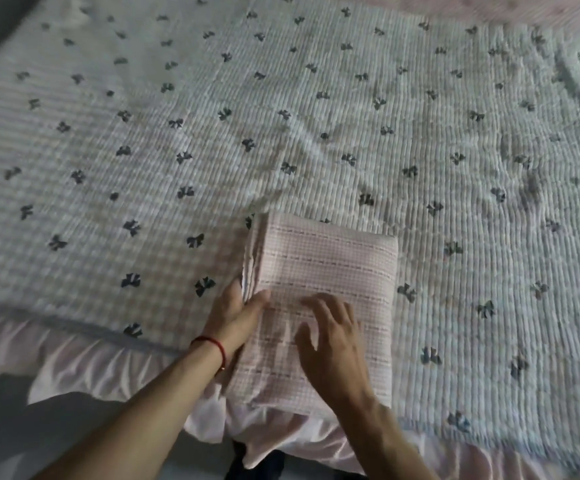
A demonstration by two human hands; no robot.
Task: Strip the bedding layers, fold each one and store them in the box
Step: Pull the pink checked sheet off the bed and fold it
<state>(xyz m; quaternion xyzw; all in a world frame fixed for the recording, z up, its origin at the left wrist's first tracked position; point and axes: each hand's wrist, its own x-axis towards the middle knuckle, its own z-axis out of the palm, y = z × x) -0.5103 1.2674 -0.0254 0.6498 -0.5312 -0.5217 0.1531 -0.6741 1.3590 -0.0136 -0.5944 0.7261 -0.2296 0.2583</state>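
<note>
From the head view, a folded sheet (326, 289) lies near the close edge of the bed, a thick, nearly rectangular pad of pale pink cloth woven in a fine check with darker broken lines running across it. Its left side shows the stacked edges of many layers; its right side is a smooth, rounded fold. It rests on a white quilt (281, 116), puckered in close horizontal ribs and scattered with small dark bow prints, spread flat over the bed with a few soft creases. A glossy pink ruffle (84, 368) hangs in waves from the bed's near edge.

The left hand (236, 317) presses against the layered left edge, thumb on top and fingers tucked at the side, its grip closed lightly on the sheet's edge; a red cord bracelet (212, 344) circles the wrist. The right hand (333, 337) lies flat on top, fingers spread and open, holding nothing.
</note>
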